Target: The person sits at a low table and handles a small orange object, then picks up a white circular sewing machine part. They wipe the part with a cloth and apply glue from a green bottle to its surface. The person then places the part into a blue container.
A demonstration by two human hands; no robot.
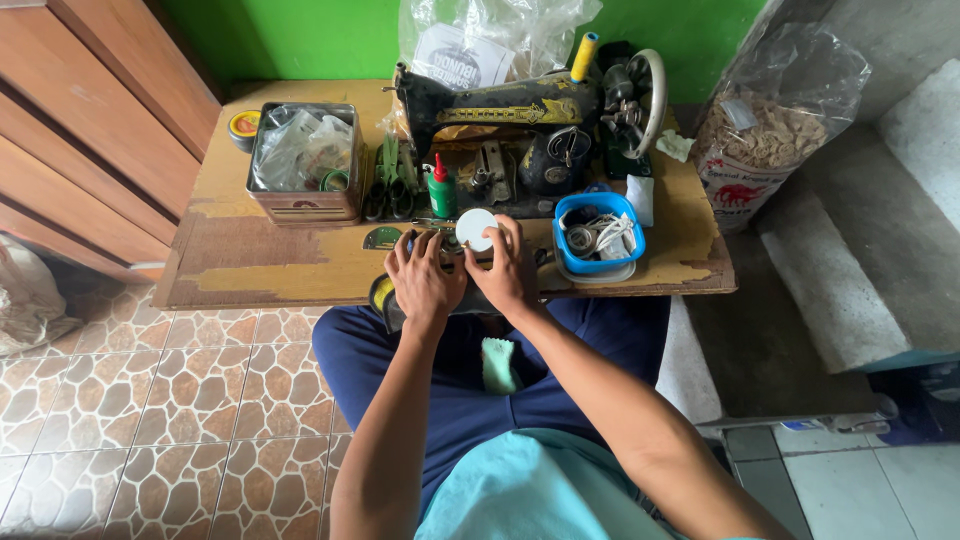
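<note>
While the person is sitting at the front edge of the worn wooden desk [250, 262], both hands are working close together at its middle front. An old black sewing machine [520, 110] is standing at the back of the desk, with a yellow thread spool [585, 55] sticking up on top and a clear plastic bag [490, 35] leaning behind it. A big bag of pale chips [775, 125] is resting on the grey steps off the desk's right end. A metal tin [305, 160] stuffed with crumpled plastic is sitting back left, with a small round yellow tin [243, 126] just beside it. A blue plastic tub [598, 232] of odds and ends is sitting just right of the hands. A green bottle with a red cap [441, 190] is standing upright just behind the hands. The left hand [422, 280] is lying palm down with fingers curled over a small dark item that is too hidden to identify. The right hand [508, 268] is pinching a small white round disc [476, 228] at its fingertips, holding it just above both hands, right in front of the machine base. A folded light green cloth [498, 365] is lying on the person's lap, below the wrists.
</note>
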